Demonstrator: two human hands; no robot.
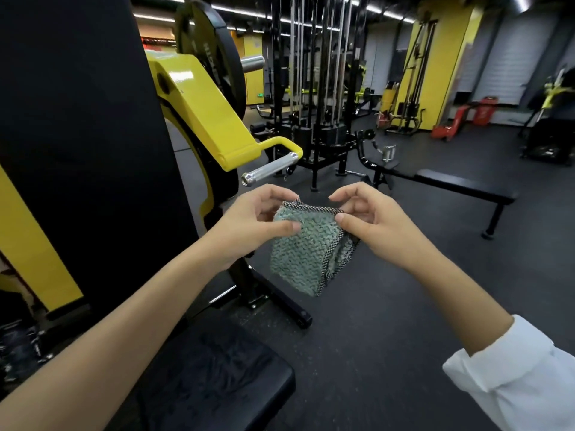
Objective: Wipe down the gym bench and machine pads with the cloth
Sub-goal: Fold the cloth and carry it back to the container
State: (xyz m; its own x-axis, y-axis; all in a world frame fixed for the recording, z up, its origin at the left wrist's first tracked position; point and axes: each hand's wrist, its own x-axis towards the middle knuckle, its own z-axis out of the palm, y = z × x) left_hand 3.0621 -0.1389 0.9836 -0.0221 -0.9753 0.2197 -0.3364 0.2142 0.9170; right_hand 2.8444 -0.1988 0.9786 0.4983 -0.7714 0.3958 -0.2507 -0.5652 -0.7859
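Folded green textured cloth (306, 250), dark-edged, hanging midair

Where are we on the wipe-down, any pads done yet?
Done: nothing shows as wiped. In hand: the left hand and right hand pinch the green cloth by its top edge, held in the air and touching no pad. Left: the machine's seat pad, its tall back pad and the flat bench beyond.

left hand (252, 223): fingers pinch cloth (303, 255) | right hand (373, 227): fingers pinch cloth | forearms extended forward
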